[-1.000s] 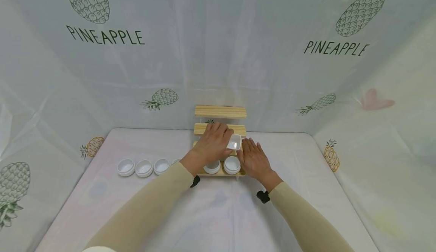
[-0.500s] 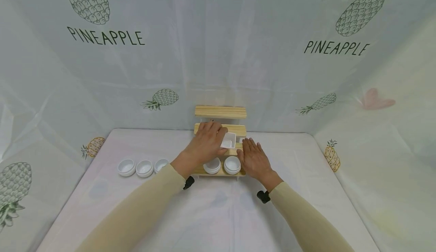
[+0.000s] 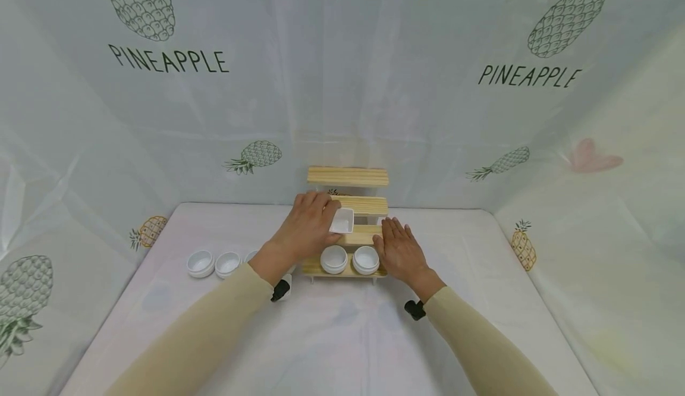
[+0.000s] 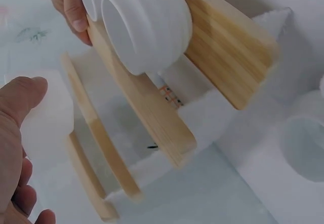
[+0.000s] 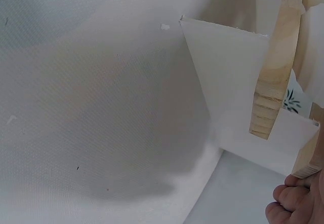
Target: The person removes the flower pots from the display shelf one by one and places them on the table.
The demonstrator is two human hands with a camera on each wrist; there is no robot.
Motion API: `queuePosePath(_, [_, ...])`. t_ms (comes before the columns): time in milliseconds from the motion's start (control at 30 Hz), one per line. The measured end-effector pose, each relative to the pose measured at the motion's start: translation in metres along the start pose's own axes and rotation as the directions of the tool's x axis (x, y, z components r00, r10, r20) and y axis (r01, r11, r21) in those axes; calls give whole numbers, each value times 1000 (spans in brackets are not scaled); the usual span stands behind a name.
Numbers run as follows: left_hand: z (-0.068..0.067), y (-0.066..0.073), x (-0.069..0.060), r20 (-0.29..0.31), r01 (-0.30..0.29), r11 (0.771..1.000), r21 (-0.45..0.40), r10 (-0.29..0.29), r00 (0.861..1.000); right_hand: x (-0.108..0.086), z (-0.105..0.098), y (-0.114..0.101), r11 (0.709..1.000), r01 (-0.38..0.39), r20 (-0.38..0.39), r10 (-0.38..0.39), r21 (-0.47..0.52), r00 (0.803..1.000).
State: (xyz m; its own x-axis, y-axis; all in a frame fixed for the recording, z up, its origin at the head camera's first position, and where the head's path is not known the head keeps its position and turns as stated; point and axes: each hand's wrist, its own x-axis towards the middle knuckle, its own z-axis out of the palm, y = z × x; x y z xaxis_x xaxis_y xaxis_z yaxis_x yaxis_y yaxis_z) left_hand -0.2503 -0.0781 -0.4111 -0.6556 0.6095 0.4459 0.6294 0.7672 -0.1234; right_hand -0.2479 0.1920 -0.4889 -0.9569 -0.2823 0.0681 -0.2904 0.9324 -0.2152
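In the head view, my left hand (image 3: 302,229) grips a white square cup (image 3: 342,221) over the middle steps of a wooden tiered rack (image 3: 348,176). The left wrist view has the thumb against that cup (image 4: 48,110), its outline blurred. Two round white bowls (image 3: 334,259) (image 3: 366,260) stand side by side on the rack's lowest step. My right hand (image 3: 402,255) lies with straight fingers along the rack's right end; the right wrist view shows its fingers (image 5: 291,198) by a step's end (image 5: 310,158).
Several round white bowls (image 3: 200,263) stand in a row on the table to the rack's left, partly behind my left forearm. Behind the rack hangs a pineapple-print curtain (image 3: 342,87). The rack's white side panel (image 5: 233,82) reaches down to the table cloth.
My left hand has moved left along the rack with the square cup, uncovering more of the steps' right part. The right hand stays at the rack's right end.
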Motion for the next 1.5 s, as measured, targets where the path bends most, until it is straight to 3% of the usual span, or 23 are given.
queuePosePath(433, [-15, -29, -39, 4, 62, 998, -15, -62, 998, -2, -1, -2, 1000, 9, 4, -9, -8, 1000])
queuePosePath(833, [-16, -53, -75, -10, 124, 992, -5, -124, 992, -2, 2, 0, 1000, 3, 4, -3, -16, 1000])
queuePosePath(1500, [-8, -65, -127, -29, 131, 991, 16, -131, 991, -1, 0, 1, 1000, 2, 0, -2, -15, 1000])
